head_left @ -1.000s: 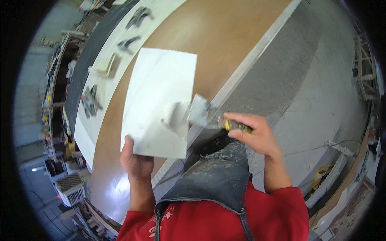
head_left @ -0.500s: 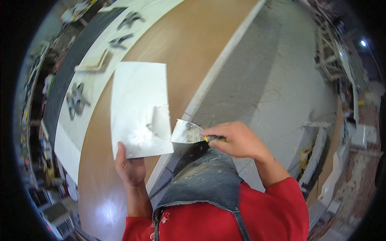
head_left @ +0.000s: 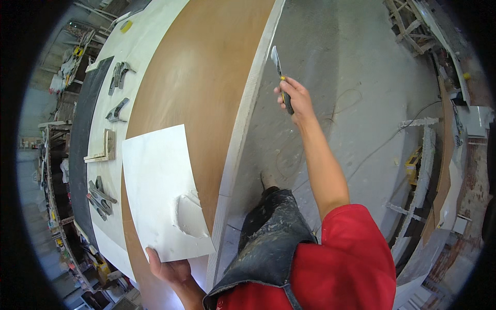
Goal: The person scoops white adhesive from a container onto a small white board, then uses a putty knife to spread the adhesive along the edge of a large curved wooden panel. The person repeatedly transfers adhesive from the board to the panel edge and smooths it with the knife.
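pinching a white panel (head_left: pixel 157 181) by its lower left corner, the left hand (head_left: pixel 170 271) holds it over a brown board (head_left: pixel 206 67); white paste (head_left: pixel 191 217) sits near the panel's lower right corner. farther out, the right hand (head_left: pixel 296 99) clasps a putty knife (head_left: pixel 283 79), clear of the panel. spring clamps (head_left: pixel 119 76) lie left of the board.

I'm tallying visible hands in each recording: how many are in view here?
2. The left hand, partly hidden by the white board, holds it near its lower left corner; the right hand, higher up, grips a scraper. No other hand shows.
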Action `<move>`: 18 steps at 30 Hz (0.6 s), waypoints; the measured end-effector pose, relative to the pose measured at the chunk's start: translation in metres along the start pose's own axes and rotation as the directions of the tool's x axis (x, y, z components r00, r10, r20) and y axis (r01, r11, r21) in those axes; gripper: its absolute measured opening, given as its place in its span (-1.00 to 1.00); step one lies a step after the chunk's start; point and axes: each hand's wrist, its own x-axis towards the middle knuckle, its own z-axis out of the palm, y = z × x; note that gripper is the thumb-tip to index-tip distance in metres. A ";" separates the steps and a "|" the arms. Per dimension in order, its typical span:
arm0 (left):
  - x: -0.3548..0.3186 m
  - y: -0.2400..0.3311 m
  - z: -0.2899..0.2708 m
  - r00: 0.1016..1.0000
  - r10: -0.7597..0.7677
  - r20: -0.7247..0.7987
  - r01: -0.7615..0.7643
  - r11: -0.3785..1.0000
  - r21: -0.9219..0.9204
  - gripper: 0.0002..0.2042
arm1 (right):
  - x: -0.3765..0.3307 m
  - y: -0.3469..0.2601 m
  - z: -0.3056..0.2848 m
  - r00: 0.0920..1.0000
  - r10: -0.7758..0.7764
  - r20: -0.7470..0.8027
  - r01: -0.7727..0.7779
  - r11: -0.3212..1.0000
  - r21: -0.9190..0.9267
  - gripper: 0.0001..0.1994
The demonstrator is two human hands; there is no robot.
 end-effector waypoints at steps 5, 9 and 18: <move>0.004 0.002 0.002 1.000 -0.017 0.019 0.017 0.999 0.032 -0.34 | 0.039 0.021 0.006 0.997 -0.032 -0.074 0.022 0.991 -0.133 -0.61; 0.005 0.002 0.003 0.999 0.006 0.051 -0.007 1.000 0.019 -0.36 | 0.019 0.042 0.008 0.995 -0.042 -0.095 0.010 0.949 -0.314 -0.56; 0.014 0.008 -0.004 0.993 -0.024 0.111 0.024 1.000 0.000 -0.40 | -0.067 0.115 -0.021 0.964 -0.243 -0.110 0.133 0.796 -0.591 -0.55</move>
